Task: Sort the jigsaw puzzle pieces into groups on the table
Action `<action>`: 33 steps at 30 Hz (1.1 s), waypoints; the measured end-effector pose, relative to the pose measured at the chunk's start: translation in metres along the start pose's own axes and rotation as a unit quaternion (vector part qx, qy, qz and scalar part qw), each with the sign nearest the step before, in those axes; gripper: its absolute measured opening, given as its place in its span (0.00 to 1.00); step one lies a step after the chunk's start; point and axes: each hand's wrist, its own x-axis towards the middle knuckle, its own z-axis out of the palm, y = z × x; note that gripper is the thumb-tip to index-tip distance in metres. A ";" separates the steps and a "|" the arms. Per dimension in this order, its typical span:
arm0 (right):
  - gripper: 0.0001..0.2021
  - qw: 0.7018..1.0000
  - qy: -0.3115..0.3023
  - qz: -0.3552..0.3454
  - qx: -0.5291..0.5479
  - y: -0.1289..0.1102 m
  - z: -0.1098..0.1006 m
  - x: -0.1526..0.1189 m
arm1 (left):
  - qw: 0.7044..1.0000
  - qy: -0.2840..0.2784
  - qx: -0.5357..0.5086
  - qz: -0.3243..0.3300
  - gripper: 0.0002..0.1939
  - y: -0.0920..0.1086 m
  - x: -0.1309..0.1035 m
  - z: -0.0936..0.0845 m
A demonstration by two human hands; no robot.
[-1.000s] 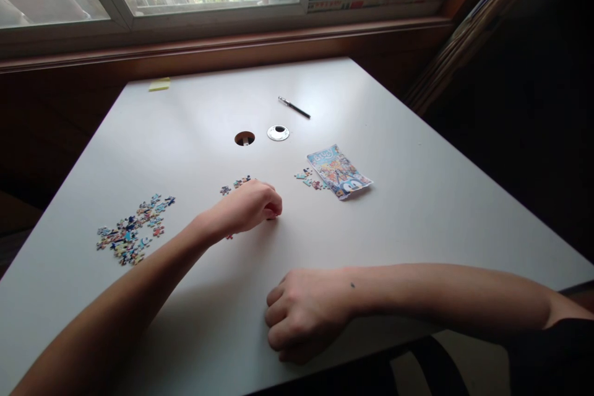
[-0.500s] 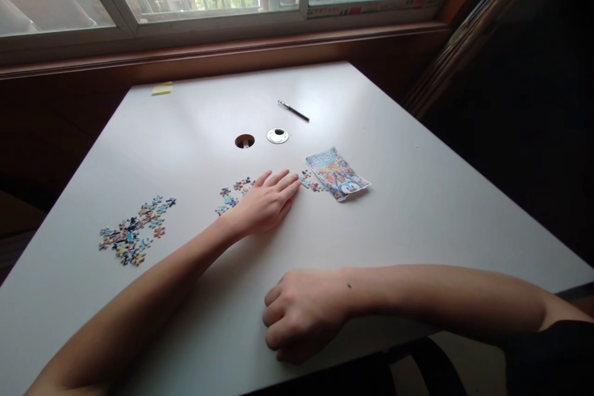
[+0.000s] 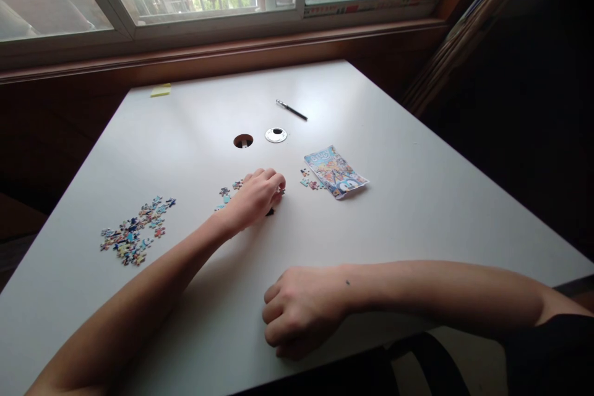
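My left hand (image 3: pixel 260 195) is over the middle cluster of jigsaw puzzle pieces (image 3: pixel 226 198), with its fingers curled down and drawn in. A small jigsaw piece (image 3: pixel 282 190) shows at its fingertips, and a dark piece (image 3: pixel 270 212) lies under the thumb side. Part of that cluster is hidden behind the hand. Closed in a loose fist, my right hand (image 3: pixel 299 312) rests on the table near the front edge, away from the pieces; its palm is out of sight.
A larger pile of jigsaw pieces (image 3: pixel 134 232) lies at the left of the white table (image 3: pixel 417 216). A few pieces (image 3: pixel 310 181) lie beside a colourful picture sheet (image 3: pixel 336 173). Farther back are a round hole (image 3: pixel 243 141), its metal cover (image 3: pixel 276 135), a pen (image 3: pixel 291 110) and yellow notes (image 3: pixel 161 90).
My left hand has drawn back slightly to the left, and its outstretched fingers have curled in. The pieces beside the picture sheet are now uncovered. My right hand has stayed put.
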 end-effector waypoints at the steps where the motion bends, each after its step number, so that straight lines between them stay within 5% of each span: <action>1: 0.14 1.000 0.005 -0.003 -0.002 0.000 0.000 0.000 | 0.998 -0.015 -0.061 -0.015 0.04 0.003 0.000 -0.003; 3: 0.14 1.000 0.012 -0.008 -0.002 0.001 0.000 0.000 | 0.970 -0.049 -0.234 -0.044 0.03 0.010 0.000 -0.012; 6: 0.14 1.000 0.014 -0.019 0.003 0.001 -0.001 0.000 | 0.889 -0.060 -0.451 -0.056 0.08 0.024 0.000 -0.025; 11: 0.13 1.000 0.024 -0.018 0.002 0.001 -0.001 0.001 | 0.858 -0.057 -0.510 -0.039 0.09 0.037 -0.003 -0.037; 15: 0.13 0.999 0.028 -0.018 0.005 0.002 -0.001 0.001 | 0.875 -0.016 -0.482 -0.041 0.05 0.031 -0.001 -0.039; 20: 0.15 0.999 0.035 -0.013 0.008 0.002 0.001 0.001 | 0.933 0.076 -0.342 -0.086 0.06 0.004 0.004 -0.028; 25: 0.14 0.999 0.032 -0.017 0.006 0.001 0.001 0.001 | 0.987 0.030 -0.152 -0.028 0.07 -0.009 0.003 -0.012; 33: 0.14 1.000 0.026 -0.011 0.004 0.000 0.000 0.001 | 0.998 -0.008 -0.051 0.021 0.10 -0.012 0.000 -0.012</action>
